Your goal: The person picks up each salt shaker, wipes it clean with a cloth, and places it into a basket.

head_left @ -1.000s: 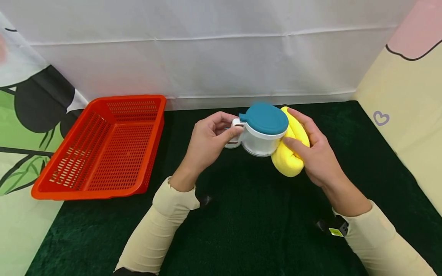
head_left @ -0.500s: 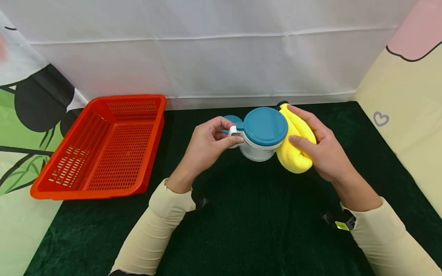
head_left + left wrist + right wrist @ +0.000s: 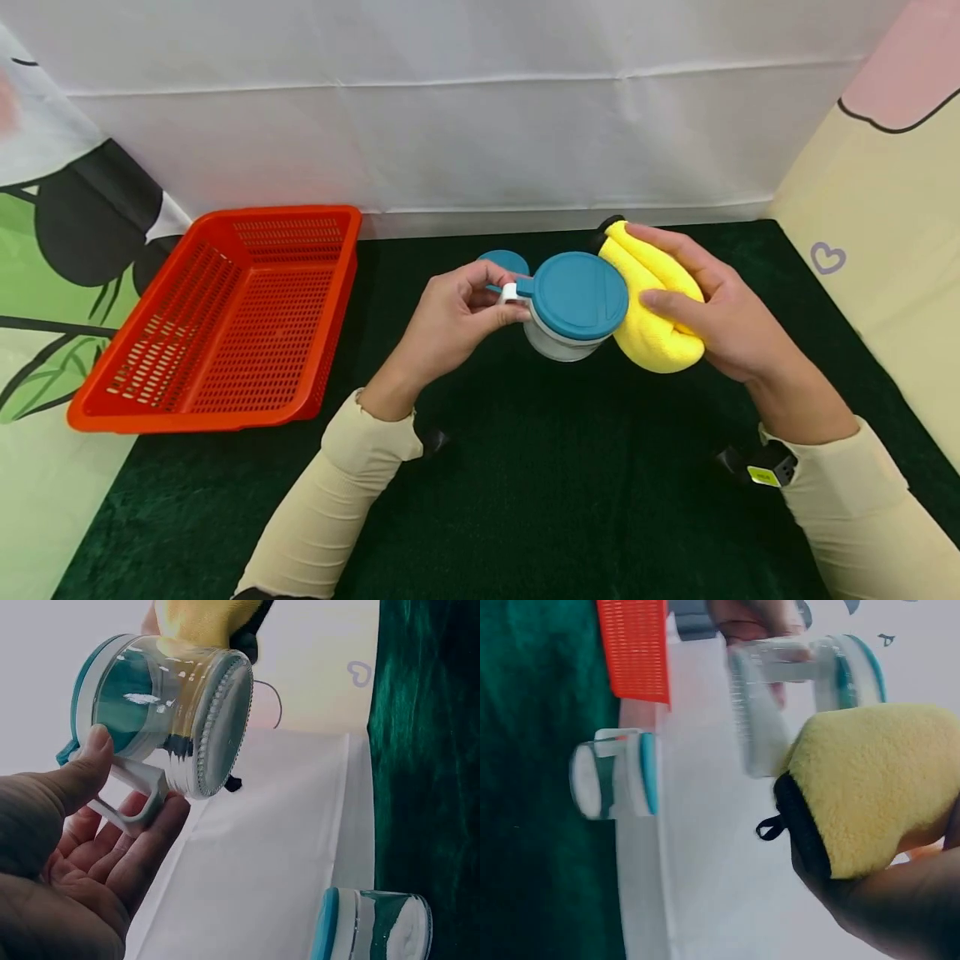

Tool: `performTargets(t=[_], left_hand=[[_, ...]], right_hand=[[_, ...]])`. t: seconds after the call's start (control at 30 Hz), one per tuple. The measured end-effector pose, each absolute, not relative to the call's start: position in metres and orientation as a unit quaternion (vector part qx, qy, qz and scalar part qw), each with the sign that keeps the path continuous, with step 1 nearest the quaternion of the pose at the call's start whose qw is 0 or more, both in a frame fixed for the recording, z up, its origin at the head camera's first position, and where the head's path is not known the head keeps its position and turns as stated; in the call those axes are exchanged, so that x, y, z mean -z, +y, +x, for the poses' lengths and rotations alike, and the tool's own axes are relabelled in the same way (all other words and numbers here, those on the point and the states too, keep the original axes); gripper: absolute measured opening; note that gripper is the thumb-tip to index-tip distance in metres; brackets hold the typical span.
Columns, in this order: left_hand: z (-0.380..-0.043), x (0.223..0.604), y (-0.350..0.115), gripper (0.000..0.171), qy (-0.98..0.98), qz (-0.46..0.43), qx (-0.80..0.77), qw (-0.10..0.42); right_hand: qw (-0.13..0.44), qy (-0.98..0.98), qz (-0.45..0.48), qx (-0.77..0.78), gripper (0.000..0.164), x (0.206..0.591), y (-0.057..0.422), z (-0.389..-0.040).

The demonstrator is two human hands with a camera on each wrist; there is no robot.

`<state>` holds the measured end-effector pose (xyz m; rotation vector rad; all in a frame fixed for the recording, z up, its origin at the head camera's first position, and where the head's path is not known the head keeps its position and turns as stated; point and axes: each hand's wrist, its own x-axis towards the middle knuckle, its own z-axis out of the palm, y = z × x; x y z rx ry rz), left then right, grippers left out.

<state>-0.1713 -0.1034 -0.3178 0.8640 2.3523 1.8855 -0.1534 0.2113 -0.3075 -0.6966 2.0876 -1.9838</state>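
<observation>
In the head view my left hand (image 3: 453, 321) pinches the white handle of a clear lidded jar (image 3: 580, 296) between thumb and fingers. The jar has a round teal lid and is held up above the table, its lid tipped toward me. My right hand (image 3: 727, 312) grips a folded yellow cloth (image 3: 656, 342) with black edging, right at the jar's right side. Through the clear wall in the left wrist view, the jar (image 3: 161, 705) looks empty. A second teal-lidded jar (image 3: 504, 261) stands behind my left hand; white contents show in it (image 3: 409, 930).
A red plastic basket (image 3: 251, 342) with slotted walls stands at the left on the dark green tablecloth (image 3: 540, 500). White sheeting (image 3: 480, 125) rises along the back edge, and printed panels (image 3: 885, 250) close off the sides.
The jar has tipped so its lid faces me more, and it has come slightly nearer. My right hand and the yellow cloth have shifted right along its side. The basket has stayed put.
</observation>
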Motion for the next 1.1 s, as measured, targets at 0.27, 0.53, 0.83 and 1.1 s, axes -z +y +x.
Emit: performTargets(t=[0.27,0.53,0.83,1.1], left_hand=[[-0.172,0.317,-0.102,0.016,0.737,0.264,-0.622,-0.021],[-0.174,0.317,-0.101,0.016,0.735,0.274,-0.620,-0.002],[-0.173,0.313,-0.103,0.015,0.725,0.302,-0.619,-0.027],[-0.178,0.319,-0.103,0.016,0.741,0.305,-0.598,-0.007]], right_hand=[[0.137,0.699,-0.211,0.669,0.060,0.333,0.205,-0.153],[0.091,0.694,-0.248,0.670,0.063,0.304,0.214,-0.152],[0.126,0.702,-0.270,0.647,0.062,0.324,0.215,-0.164],[0.084,0.706,-0.284,0.644,0.064,0.302,0.219,-0.155]])
